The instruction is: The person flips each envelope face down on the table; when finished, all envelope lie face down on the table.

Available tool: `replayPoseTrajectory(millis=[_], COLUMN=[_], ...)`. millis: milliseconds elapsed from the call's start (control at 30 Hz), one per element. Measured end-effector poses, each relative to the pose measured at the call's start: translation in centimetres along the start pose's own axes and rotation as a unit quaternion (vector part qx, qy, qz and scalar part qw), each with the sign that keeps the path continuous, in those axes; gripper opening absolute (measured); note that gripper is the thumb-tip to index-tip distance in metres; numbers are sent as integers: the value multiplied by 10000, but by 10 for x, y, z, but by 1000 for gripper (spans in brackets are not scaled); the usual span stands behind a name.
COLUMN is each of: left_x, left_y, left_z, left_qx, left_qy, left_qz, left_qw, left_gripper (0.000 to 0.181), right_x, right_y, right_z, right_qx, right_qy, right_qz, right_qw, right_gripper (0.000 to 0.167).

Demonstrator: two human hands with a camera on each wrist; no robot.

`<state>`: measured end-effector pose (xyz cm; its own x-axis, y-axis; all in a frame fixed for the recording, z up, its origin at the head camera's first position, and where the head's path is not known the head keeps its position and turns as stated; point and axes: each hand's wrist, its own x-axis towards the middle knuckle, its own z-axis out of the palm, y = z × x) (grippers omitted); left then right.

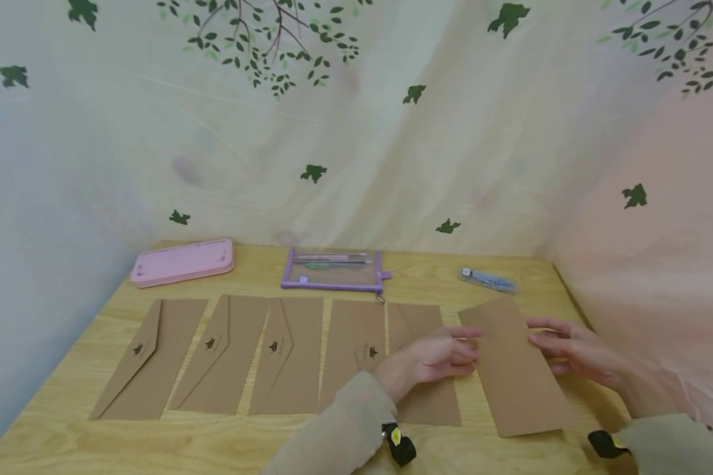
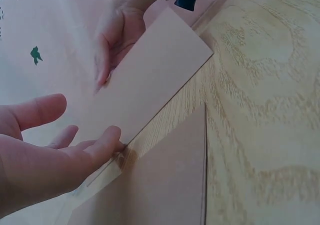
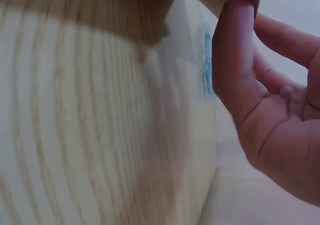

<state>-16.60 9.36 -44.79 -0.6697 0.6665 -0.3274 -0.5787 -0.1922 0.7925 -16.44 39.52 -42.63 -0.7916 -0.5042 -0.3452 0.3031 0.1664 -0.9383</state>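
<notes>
A plain brown envelope [image 1: 519, 369], tilted over the right part of the table, stands between my two hands. My right hand [image 1: 588, 356] holds its right edge; in the right wrist view one fingertip [image 3: 240, 5] meets the paper and other fingers lie beyond it. At the opposite edge, my left hand [image 1: 434, 356] touches the envelope with extended fingers, its thumb [image 2: 47, 110] raised apart in the left wrist view. Under my left forearm lies another envelope [image 1: 434, 402], partly hidden. Further left, more brown envelopes [image 1: 300, 363] lie in a row, some with flaps and dark crown prints showing.
Along the back of the wooden table [image 1: 261, 274] lie a pink case [image 1: 184, 262], a clear purple-edged pouch [image 1: 333, 274] with pens inside, and a small clear packet [image 1: 488, 280] with blue contents. Printed cloth [image 1: 356, 132] encloses the back and sides.
</notes>
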Motion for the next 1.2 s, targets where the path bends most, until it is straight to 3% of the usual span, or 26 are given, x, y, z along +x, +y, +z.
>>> replayPoseTrajectory(millis=[300,667,900,1200], left_x=[1,3,4,2], left_y=[1,-3,-7,-5], left_z=[1,2,0,1], left_qx=[-83,-94,-72,-15], left_qy=[30,-4,-8,-20], left_qz=[-38,-35,-36,-67], left_qw=[10000,9999,10000,10000], left_gripper=[54,60,62,60], right_x=[0,4,4,3], right_y=[12,23,24,25], right_z=[-12,-16,-14,-14], right_qx=[11,-600,-849,-865], right_qy=[-259,375,568,589], right_qz=[41,256,415,451], right_qw=[9997,9972,9939,9935], right_gripper=[38,26,46,51])
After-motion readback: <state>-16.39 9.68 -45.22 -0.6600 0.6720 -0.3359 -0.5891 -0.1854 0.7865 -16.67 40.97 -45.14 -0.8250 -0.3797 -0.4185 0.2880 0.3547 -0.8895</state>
